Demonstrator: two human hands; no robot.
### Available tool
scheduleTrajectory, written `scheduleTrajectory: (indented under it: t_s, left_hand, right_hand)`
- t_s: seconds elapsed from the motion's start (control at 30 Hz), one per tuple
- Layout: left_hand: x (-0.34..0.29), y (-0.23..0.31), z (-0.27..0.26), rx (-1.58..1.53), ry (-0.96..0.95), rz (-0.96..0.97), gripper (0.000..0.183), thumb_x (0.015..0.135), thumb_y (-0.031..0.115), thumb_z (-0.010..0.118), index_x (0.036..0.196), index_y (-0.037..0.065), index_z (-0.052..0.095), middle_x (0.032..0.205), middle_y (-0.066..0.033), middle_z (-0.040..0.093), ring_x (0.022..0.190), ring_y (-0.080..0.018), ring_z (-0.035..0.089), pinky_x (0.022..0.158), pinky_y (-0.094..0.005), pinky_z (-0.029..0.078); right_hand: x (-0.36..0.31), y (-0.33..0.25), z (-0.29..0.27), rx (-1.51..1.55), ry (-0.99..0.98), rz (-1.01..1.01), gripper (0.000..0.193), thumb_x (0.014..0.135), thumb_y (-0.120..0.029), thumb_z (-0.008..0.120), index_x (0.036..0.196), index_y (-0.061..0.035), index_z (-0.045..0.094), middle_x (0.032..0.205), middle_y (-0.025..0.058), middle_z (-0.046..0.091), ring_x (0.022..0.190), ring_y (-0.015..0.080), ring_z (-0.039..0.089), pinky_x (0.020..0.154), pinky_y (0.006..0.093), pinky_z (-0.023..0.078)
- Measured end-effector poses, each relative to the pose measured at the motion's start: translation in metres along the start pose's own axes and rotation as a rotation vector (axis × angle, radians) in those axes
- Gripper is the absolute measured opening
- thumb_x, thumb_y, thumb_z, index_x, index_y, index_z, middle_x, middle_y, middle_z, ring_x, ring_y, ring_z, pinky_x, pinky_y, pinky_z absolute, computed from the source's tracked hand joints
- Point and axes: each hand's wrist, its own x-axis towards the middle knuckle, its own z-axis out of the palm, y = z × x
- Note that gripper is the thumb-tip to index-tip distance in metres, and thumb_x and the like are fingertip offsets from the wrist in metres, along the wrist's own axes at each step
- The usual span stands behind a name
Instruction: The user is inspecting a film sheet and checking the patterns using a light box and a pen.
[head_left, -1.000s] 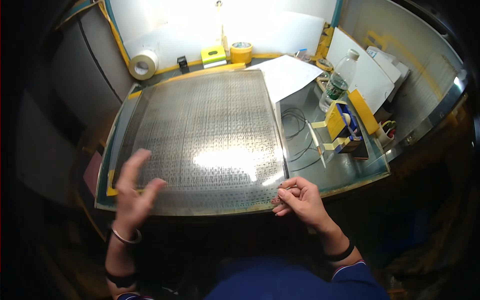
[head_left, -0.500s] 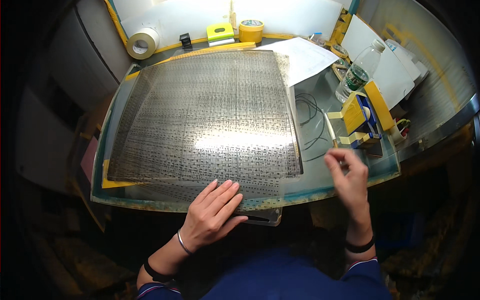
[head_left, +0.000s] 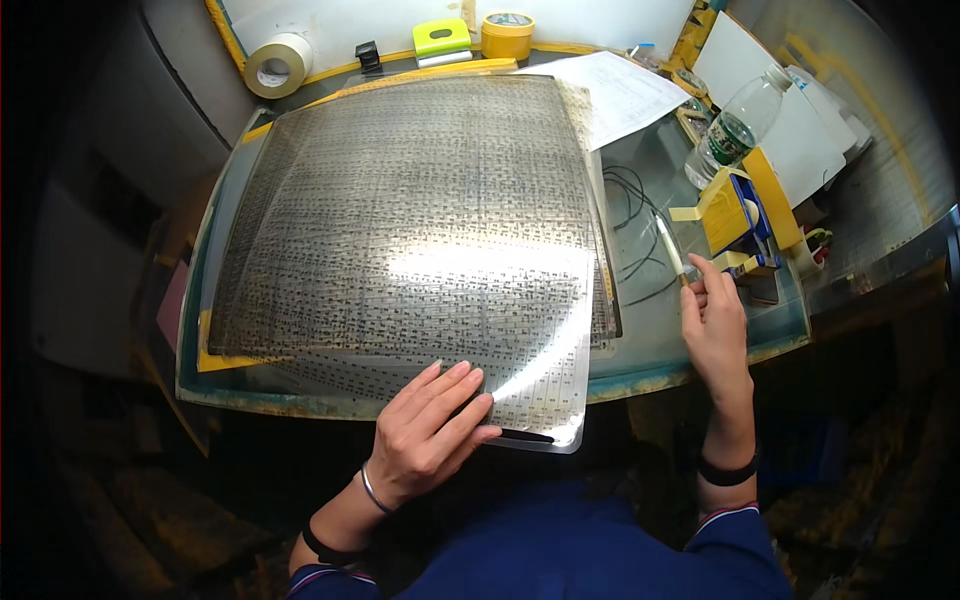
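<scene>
Large see-through film sheets printed with rows of small dark marks lie stacked on the glass tabletop. My left hand rests flat on the near edge, fingers stretched and slightly apart, next to a rounded corner that juts past the table edge. To the right, my right hand has its fingers bent together beside a slim white pen-like tool with a brownish near end. The fingertips are by the lower tape dispenser; what they pinch, if anything, is hidden.
A yellow-and-blue tape dispenser with a pale strip sticking out and a plastic bottle stand at right. Black cord coils beside the films. White paper, a tape roll, a green hole punch and a yellow tub sit farther back.
My right hand has moved slightly up and right, to the lower dispenser, where a tape strip showed before. The near right film corner now catches bright glare. My left hand stays on the films.
</scene>
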Motion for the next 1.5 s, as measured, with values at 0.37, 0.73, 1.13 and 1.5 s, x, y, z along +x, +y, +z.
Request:
scheduleTrajectory:
  t_s: [0.37,0.73,1.13,1.5]
  left_hand:
    - [0.002,0.003,0.001,0.077,0.115,0.14,0.021,0.08,0.018,0.078,0.092,0.003,0.073,0.099,-0.0135,0.072,0.096,-0.0296,0.07,0.087,-0.0423,0.057]
    - [-0.006,0.007,0.003,0.11,0.096,0.211,0.02,0.079,0.02,0.08,0.09,0.004,0.073,0.097,-0.011,0.072,0.095,-0.0263,0.071,0.084,-0.04,0.059]
    - [-0.008,0.006,0.005,0.109,0.093,0.202,0.023,0.074,0.016,0.084,0.089,0.004,0.072,0.097,-0.0109,0.072,0.094,-0.0262,0.071,0.084,-0.0397,0.058]
    - [-0.005,0.004,0.002,0.154,0.123,0.155,0.018,0.076,0.007,0.078,0.092,0.003,0.071,0.099,-0.0124,0.072,0.095,-0.0273,0.07,0.086,-0.0397,0.057]
  right_hand:
    - [-0.021,0.02,0.005,0.938,0.411,0.135,0.02,0.098,-0.007,0.059,0.115,0.0033,0.058,0.098,0.0082,0.065,0.083,0.012,0.065,0.076,0.0258,0.055]
    - [-0.031,0.005,-0.011,1.219,0.32,0.082,0.018,0.104,-0.023,0.052,0.101,-0.0049,0.054,0.093,0.0094,0.066,0.069,0.0105,0.061,0.063,0.0246,0.052]
    - [-0.04,-0.023,-0.016,1.163,0.286,0.138,0.03,0.109,-0.036,0.027,0.106,-0.0085,0.039,0.067,0.0153,0.064,0.038,0.0153,0.053,0.035,0.022,0.044]
    - [-0.039,-0.008,-0.012,1.334,0.038,0.216,0.021,0.099,-0.012,0.052,0.116,-0.0002,0.05,0.068,-0.0009,0.045,0.044,0.0031,0.037,0.035,0.0166,0.033]
